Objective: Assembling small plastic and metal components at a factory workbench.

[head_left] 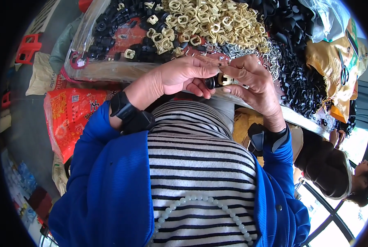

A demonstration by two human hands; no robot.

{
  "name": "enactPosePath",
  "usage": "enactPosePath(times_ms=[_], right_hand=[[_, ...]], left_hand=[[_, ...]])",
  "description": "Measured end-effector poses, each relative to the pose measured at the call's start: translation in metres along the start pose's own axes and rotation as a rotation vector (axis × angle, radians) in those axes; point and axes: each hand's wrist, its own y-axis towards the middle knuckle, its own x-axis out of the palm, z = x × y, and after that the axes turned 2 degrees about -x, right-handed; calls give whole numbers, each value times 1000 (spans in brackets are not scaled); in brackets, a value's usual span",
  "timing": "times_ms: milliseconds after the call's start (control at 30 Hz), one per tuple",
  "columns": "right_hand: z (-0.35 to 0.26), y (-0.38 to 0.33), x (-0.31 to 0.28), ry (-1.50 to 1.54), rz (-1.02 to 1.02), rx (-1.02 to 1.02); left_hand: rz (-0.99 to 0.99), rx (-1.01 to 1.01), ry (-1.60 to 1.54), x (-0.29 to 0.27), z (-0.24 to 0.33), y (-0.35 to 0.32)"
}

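Both my hands meet over the near edge of the table, fingers bent round a small assembly. My left hand (pixel 183 76) is closed, thumb and fingers on a round black plastic part (pixel 210 83). Against that part sits a cream plastic clip (pixel 224 79), pinched between the thumb and fingers of my right hand (pixel 254 82). The two pieces touch; whether they are locked together is hidden by my fingers. Just beyond my hands lies a large heap of loose cream clips (pixel 210 22).
Small metal hooks (pixel 237 50) lie in front of the clips. Black plastic pieces (pixel 301 80) spread along the right side, and black round parts (pixel 103 45) lie at the left. A red bag (pixel 70 119) stands left of me. Another person (pixel 326 168) sits at the right.
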Motion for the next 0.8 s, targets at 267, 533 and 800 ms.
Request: enactPosePath(times_ms=[267, 533, 800], right_hand=[[-5, -2, 7, 52, -90, 35], [5, -11, 19, 236, -95, 120], [12, -6, 23, 430, -184, 210]], left_hand=[[-49, -56, -9, -5, -10, 1], [-90, -81, -59, -9, -16, 4], [-90, -75, 32, -8, -14, 5]])
